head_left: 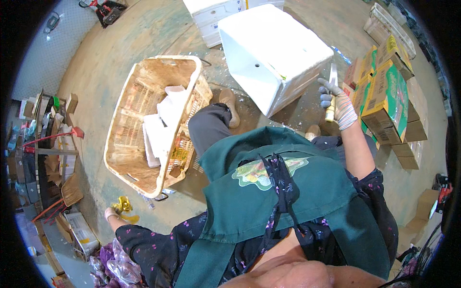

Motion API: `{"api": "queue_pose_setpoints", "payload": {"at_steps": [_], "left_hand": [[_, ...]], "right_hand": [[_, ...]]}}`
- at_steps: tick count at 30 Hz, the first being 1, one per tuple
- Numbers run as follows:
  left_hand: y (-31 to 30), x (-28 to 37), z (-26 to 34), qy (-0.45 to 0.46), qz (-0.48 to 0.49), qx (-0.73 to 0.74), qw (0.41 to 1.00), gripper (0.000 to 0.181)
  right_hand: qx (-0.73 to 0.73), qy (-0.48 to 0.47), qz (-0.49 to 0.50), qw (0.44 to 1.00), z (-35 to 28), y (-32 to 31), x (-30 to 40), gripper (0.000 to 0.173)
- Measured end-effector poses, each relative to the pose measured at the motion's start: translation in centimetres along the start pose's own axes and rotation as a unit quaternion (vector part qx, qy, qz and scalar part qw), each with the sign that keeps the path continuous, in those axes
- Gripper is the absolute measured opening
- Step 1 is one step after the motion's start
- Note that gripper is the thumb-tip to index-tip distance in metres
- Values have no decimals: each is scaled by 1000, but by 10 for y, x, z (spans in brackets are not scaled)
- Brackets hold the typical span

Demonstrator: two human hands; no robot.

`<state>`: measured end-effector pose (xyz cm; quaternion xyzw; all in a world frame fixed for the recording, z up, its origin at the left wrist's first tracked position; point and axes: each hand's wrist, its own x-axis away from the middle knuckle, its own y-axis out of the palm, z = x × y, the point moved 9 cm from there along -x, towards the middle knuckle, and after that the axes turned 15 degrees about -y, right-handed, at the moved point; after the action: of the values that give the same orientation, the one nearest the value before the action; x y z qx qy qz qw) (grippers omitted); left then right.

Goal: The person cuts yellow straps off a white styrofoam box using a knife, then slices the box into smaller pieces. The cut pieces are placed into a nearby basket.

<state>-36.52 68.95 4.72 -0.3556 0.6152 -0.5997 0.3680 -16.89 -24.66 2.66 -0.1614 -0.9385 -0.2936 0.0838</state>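
My right hand (345, 109), in a striped glove with grey fingertips, grips the pale yellow handle of a knife (333, 76). Its blade points away from me, beside the right side of a large white foam box (273, 39). One face of that box has a small round hole. Far out to my left, my left hand (110, 214) is gloved and holds crumpled yellow tape (124, 204); its fingers are mostly hidden. Between my left hand and the foam box stands a stained plastic crate (124, 108). White foam pieces (154, 138) lie inside it.
More white foam boxes (212, 27) stand behind the large one. Yellow-green cartons (387, 100) are stacked at right. On the left are a cluttered rack (57, 152) and a red-handled broom (72, 189). Bagged purple produce (120, 266) lies at lower left. Foam crumbs dot the floor.
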Motion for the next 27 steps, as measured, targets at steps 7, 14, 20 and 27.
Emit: {"api": "queue_pose_setpoints", "payload": {"at_steps": [7,14,20,27], "left_hand": [[-12,-21,-22,-258,-111,294,914,46],[-39,-113,-80,-174,65,500,846,59],[-30,107,351,184,-260,615,721,32],[89,401,604,358,-435,307,767,59]], "right_hand": [[-61,-36,-77,994,-36,-9,-3,37],[-315,16,-125,941,-34,34,-27,18],[36,-155,83,984,-36,-36,-26,29],[-8,-41,14,999,19,-19,-7,26]]}}
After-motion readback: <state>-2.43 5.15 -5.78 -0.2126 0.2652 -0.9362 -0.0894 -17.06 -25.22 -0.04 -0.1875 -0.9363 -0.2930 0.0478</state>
